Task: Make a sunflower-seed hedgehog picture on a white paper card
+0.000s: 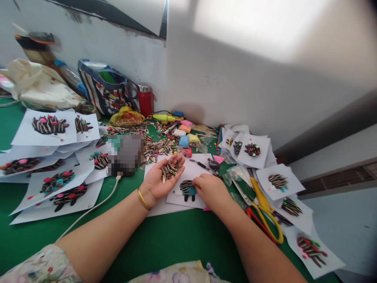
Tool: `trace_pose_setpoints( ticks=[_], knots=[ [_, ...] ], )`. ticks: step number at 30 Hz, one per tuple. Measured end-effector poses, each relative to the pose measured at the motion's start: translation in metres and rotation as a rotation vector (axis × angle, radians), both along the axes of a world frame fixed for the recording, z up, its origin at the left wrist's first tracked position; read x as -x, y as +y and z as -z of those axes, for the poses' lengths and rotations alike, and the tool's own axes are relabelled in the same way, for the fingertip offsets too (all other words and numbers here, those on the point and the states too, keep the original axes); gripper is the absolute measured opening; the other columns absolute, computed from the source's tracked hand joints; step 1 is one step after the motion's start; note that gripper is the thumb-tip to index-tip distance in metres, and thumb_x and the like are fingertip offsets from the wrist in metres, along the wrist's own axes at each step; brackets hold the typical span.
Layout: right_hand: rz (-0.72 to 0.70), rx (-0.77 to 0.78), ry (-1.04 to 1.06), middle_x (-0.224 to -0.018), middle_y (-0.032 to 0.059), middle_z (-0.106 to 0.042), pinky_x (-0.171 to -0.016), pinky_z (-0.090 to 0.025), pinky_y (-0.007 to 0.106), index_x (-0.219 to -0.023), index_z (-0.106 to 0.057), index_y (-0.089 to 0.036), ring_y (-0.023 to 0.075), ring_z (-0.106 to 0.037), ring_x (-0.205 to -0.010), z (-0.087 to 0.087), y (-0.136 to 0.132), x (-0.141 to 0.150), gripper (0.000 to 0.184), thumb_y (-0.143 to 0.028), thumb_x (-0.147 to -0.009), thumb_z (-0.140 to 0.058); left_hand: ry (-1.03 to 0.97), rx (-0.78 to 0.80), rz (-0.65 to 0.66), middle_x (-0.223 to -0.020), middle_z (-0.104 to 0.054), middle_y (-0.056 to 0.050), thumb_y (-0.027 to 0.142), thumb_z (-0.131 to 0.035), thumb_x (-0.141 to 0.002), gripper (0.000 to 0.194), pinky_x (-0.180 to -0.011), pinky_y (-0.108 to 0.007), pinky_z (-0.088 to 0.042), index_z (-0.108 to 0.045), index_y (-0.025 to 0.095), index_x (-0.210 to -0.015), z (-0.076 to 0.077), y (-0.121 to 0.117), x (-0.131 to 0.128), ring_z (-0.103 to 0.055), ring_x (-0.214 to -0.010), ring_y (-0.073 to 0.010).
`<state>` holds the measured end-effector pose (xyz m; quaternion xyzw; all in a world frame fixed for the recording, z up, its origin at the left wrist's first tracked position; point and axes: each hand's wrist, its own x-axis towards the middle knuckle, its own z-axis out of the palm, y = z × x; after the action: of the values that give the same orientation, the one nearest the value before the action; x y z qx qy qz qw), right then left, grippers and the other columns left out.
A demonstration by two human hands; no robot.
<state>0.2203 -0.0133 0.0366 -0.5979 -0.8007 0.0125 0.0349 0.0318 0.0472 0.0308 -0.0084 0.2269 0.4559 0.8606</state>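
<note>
My left hand [160, 179] is turned palm up, fingers slightly curled, cradling a small pile of striped sunflower seeds [170, 169]. Close to its right, my right hand [210, 190] has thumb and fingers pinched together at the right side of a hedgehog figure [188, 189]. What sits between those fingertips is hidden. The hedgehog has a teal body with dark and striped seeds on its back, a white face and dark feet. It lies on a white paper card [176, 199], on top of a larger white sheet [159, 210].
Loose seeds [156, 147] and colored clay packs [184, 140] lie beyond my hands. Finished hedgehog cards [54, 129] are stacked left, more cards [278, 182] right. Yellow-handled scissors [265, 220] and a black pen [203, 166] lie rightward. A cabled, blurred device [125, 155] stands left.
</note>
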Motion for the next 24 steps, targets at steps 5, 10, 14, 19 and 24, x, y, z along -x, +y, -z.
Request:
trace_pose_setpoints(
  ticks=[5,10,14,19,24],
  knots=[
    [-0.015,-0.019,-0.017,-0.078,0.0048,-0.066,-0.066,-0.039,0.027,-0.085,-0.072,-0.024,0.0188,-0.061,-0.076,0.003,0.0,0.002,0.015,-0.018,-0.086,-0.059,-0.016,-0.007,0.006,-0.12,-0.067,-0.014,0.018,-0.038,-0.096,0.03,-0.097,-0.042,-0.052,-0.062,0.012,-0.113,0.002,0.0,0.0,-0.062,-0.117,-0.024],
    [-0.025,-0.029,-0.005,-0.078,0.0047,-0.066,-0.067,-0.04,0.028,-0.085,-0.073,-0.023,0.0183,-0.061,-0.075,0.004,-0.001,0.001,0.015,-0.021,-0.087,-0.059,-0.011,-0.01,0.011,-0.119,-0.068,-0.014,0.018,-0.039,-0.095,0.03,-0.096,-0.042,-0.052,-0.062,0.013,-0.114,0.002,-0.001,-0.001,-0.062,-0.117,-0.0242],
    [-0.02,-0.09,0.105,-0.081,0.004,-0.065,-0.07,-0.041,0.028,-0.084,-0.073,-0.022,0.0176,-0.06,-0.079,-0.004,-0.003,-0.003,0.015,-0.021,-0.088,-0.058,-0.03,-0.003,0.041,-0.115,-0.069,-0.014,0.021,-0.04,-0.096,0.031,-0.097,-0.041,-0.051,-0.062,0.013,-0.115,0.0,-0.003,-0.001,-0.062,-0.116,-0.0238],
    [-0.049,-0.253,0.321,-0.08,0.0047,-0.062,-0.075,-0.043,0.03,-0.089,-0.071,-0.02,0.0188,-0.058,-0.081,-0.015,-0.009,0.002,0.018,-0.022,-0.091,-0.053,-0.063,0.025,0.1,-0.113,-0.07,-0.014,0.024,-0.04,-0.097,0.032,-0.096,-0.041,-0.051,-0.062,0.013,-0.117,-0.004,-0.012,-0.006,-0.06,-0.118,-0.0257],
    [-0.146,-0.251,0.456,-0.091,0.0069,-0.065,-0.08,-0.046,0.034,-0.1,-0.069,-0.02,0.0214,-0.058,-0.088,-0.015,-0.013,0.017,0.016,-0.025,-0.088,-0.061,-0.078,-0.014,0.203,-0.114,-0.069,-0.015,0.025,-0.04,-0.097,0.035,-0.08,-0.035,-0.057,-0.06,0.011,-0.122,-0.006,-0.025,-0.015,-0.067,-0.105,-0.0249]
  ],
)
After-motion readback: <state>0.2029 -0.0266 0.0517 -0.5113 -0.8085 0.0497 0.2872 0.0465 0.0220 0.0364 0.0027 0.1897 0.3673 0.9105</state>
